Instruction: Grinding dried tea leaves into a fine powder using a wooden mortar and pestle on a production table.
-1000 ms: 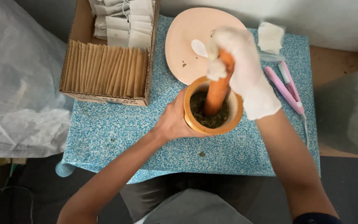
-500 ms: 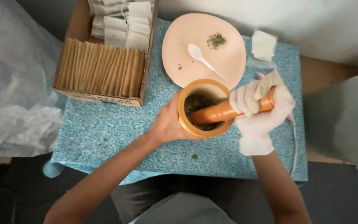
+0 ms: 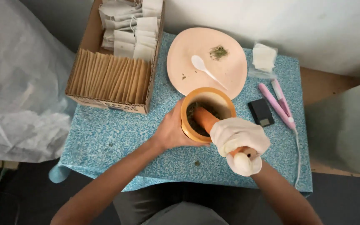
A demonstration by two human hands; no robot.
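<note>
An orange mortar point(image 3: 219, 96) with dark green crushed herbs inside stands on the blue speckled table point(image 3: 117, 137). My left hand point(image 3: 172, 130) is bare and grips the mortar's left side. My right hand point(image 3: 237, 141), in a white glove, is closed around an orange pestle point(image 3: 205, 118). The pestle slants down to the upper left, its tip in the herbs. Behind the mortar lies a pale pink plate point(image 3: 226, 73) with a white plastic spoon point(image 3: 205, 70) and a small heap of green herb point(image 3: 218, 52).
A cardboard box point(image 3: 89, 39) at the back left holds several brown paper sleeves and white filter bags. A small black scale point(image 3: 261, 112), a pink hair-iron-like tool point(image 3: 278, 104) and a bag of white squares point(image 3: 264, 57) lie right of the plate. A grey plastic sheet point(image 3: 17, 83) hangs left.
My gloved right hand swung the pestle from upright over the mortar to the right, then toward me, so it now leans from the lower right. My left hand stayed on the mortar.
</note>
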